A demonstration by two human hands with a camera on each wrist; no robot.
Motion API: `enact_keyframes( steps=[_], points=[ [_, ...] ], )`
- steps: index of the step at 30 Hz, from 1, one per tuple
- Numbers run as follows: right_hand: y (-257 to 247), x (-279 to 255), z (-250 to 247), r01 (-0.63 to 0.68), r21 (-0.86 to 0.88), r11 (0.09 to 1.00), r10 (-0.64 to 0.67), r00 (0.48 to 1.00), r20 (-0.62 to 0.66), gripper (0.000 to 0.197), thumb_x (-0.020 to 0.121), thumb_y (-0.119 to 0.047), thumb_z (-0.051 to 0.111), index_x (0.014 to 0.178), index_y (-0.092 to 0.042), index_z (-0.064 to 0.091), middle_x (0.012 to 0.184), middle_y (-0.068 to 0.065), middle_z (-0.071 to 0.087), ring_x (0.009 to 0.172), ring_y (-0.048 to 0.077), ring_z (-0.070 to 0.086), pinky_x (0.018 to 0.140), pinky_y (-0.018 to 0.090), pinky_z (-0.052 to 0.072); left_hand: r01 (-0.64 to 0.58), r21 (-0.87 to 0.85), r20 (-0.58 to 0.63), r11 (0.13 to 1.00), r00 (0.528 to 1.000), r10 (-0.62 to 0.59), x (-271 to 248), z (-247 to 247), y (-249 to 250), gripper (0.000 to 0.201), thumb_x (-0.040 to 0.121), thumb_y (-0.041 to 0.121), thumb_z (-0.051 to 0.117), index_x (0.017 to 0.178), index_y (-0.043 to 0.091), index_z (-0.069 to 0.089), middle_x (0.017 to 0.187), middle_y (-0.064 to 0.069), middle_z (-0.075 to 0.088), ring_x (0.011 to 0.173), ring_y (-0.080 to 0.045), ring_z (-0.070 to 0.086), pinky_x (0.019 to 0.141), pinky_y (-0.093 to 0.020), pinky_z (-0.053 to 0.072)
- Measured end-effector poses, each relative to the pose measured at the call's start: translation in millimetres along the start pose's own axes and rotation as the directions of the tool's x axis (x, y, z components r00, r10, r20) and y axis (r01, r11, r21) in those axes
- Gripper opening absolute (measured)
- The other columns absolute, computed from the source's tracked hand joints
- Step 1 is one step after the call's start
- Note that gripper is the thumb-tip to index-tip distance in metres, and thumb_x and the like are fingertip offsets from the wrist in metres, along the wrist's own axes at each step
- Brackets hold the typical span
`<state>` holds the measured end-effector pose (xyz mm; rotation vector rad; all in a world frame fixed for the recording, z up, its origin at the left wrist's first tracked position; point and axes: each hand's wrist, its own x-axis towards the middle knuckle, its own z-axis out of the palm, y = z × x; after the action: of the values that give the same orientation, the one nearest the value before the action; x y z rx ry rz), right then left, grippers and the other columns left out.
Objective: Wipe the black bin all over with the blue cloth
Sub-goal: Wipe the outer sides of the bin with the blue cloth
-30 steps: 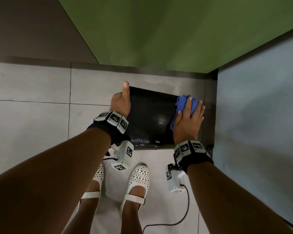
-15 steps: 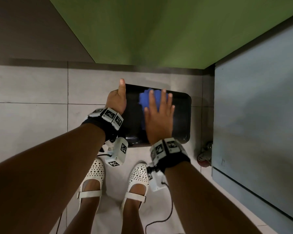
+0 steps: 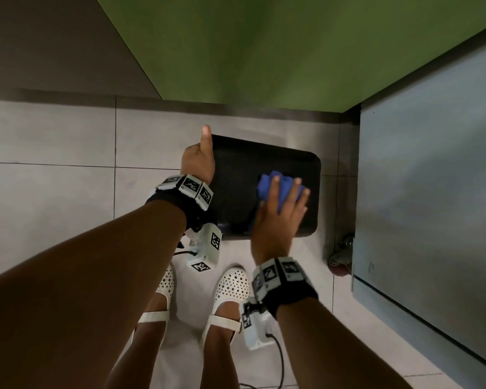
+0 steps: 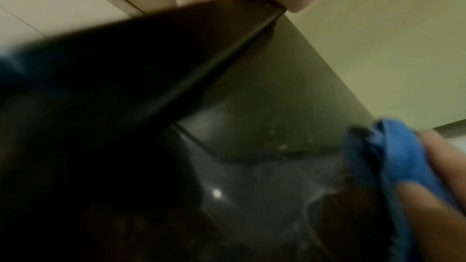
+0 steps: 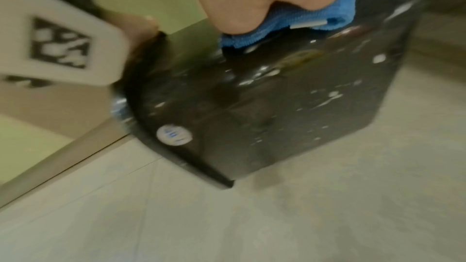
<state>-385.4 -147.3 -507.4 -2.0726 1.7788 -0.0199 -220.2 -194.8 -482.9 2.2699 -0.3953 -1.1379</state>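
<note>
The black bin (image 3: 242,169) stands on the tiled floor in a corner, its glossy top facing me. My left hand (image 3: 198,161) grips its left edge, thumb pointing up along the rim; the fingers are hidden behind the side. My right hand (image 3: 278,217) presses the bunched blue cloth (image 3: 267,183) onto the right part of the top, fingers straight and spread over it. In the left wrist view the bin (image 4: 151,87) fills the frame, with the cloth (image 4: 393,150) at the right. The right wrist view shows the cloth (image 5: 290,21) under my palm on the speckled, wet-looking bin (image 5: 277,107).
A green wall (image 3: 264,51) rises behind the bin. A grey-blue cabinet (image 3: 432,192) stands close on the right, with a caster wheel (image 3: 341,256) at its foot. My white shoes (image 3: 230,287) stand just in front of the bin. Pale floor tiles (image 3: 54,192) spread to the left.
My right hand swept the cloth from the bin's far right corner to the middle, then back to the right and nearer to me. The left hand kept its hold on the left edge.
</note>
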Motion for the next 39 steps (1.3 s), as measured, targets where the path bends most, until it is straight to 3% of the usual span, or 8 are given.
enact_keyframes(
  steps=[5,15,20,25,30,32,35,39],
  points=[
    [-50,17,3,0.287,0.011,0.958,-0.286,0.949,0.134,0.053,0.095,-0.040,0.022,0.145,-0.025,0.015,0.154,0.017,0.015,0.141,0.040,0.006,0.110,0.050,0.005,-0.005,0.035,0.007,0.999,1.000,0.004,1,-1,-1,0.065,0.099,0.047,0.021,0.051,0.008,0.038,0.057,-0.007,0.044,0.074,-0.025,0.045,0.062,-0.022,0.026],
    [-21,79,-19,0.014,0.009,1.000,-0.014,0.998,0.055,0.049,0.099,-0.032,0.031,0.146,-0.027,0.019,0.155,0.012,0.010,0.143,0.036,0.003,0.117,0.051,0.010,-0.022,-0.048,0.004,0.999,1.000,0.022,6,1,-1,0.063,0.098,0.049,0.024,0.049,0.010,0.029,0.052,-0.005,0.034,0.050,-0.016,0.034,0.050,-0.027,0.028],
    [-40,22,-2,0.266,0.009,0.964,-0.266,0.962,0.054,0.058,0.093,-0.045,0.043,0.144,-0.023,0.026,0.152,0.020,0.021,0.140,0.041,0.012,0.113,0.050,0.014,-0.013,-0.017,0.025,1.000,1.000,0.014,15,4,11,0.064,0.099,0.048,0.023,0.051,0.009,0.037,0.057,-0.008,0.044,0.073,-0.024,0.044,0.063,-0.022,0.026],
    [-38,31,-1,0.378,-0.100,0.920,-0.376,0.926,0.043,0.056,0.090,-0.047,0.042,0.139,-0.021,0.033,0.139,0.023,0.041,0.131,0.042,0.034,0.105,0.050,0.033,-0.028,-0.036,0.029,0.999,0.999,0.029,17,7,11,0.064,0.099,0.048,0.023,0.050,0.010,0.037,0.058,-0.008,0.044,0.066,-0.026,0.043,0.062,-0.021,0.027],
    [-40,80,-15,0.258,-0.018,0.966,-0.256,0.962,0.090,0.061,0.093,-0.050,0.038,0.145,-0.022,0.024,0.154,0.019,0.012,0.143,0.036,0.003,0.115,0.046,0.005,-0.048,-0.085,-0.006,0.995,0.999,0.047,16,13,14,0.064,0.100,0.046,0.025,0.048,0.010,0.036,0.065,-0.014,0.050,0.071,-0.025,0.045,0.058,-0.021,0.027],
    [-46,94,-16,0.219,0.068,0.973,-0.221,0.974,0.036,0.057,0.091,-0.049,0.045,0.140,-0.020,0.038,0.153,0.018,0.018,0.143,0.036,0.007,0.116,0.046,0.009,-0.046,-0.093,0.006,0.995,0.999,0.047,18,14,14,0.063,0.100,0.046,0.025,0.048,0.011,0.037,0.073,-0.016,0.052,0.072,-0.024,0.046,0.065,-0.025,0.030],
    [-49,93,-12,0.233,0.159,0.959,-0.227,0.972,-0.052,0.047,0.090,-0.040,0.053,0.129,-0.014,0.052,0.146,0.018,0.035,0.139,0.037,0.021,0.114,0.046,0.018,-0.037,-0.082,0.010,0.996,0.999,0.038,20,15,14,0.063,0.099,0.047,0.025,0.048,0.011,0.038,0.060,-0.010,0.049,0.071,-0.025,0.046,0.062,-0.023,0.029],
    [-38,60,-5,0.392,0.122,0.912,-0.388,0.920,-0.052,0.036,0.092,-0.026,0.044,0.121,-0.008,0.055,0.137,0.021,0.045,0.133,0.041,0.032,0.110,0.049,0.031,-0.043,-0.055,0.007,0.998,0.999,0.043,18,14,13,0.064,0.099,0.047,0.024,0.047,0.011,0.035,0.052,-0.004,0.041,0.060,-0.025,0.042,0.062,-0.024,0.029]
  ],
)
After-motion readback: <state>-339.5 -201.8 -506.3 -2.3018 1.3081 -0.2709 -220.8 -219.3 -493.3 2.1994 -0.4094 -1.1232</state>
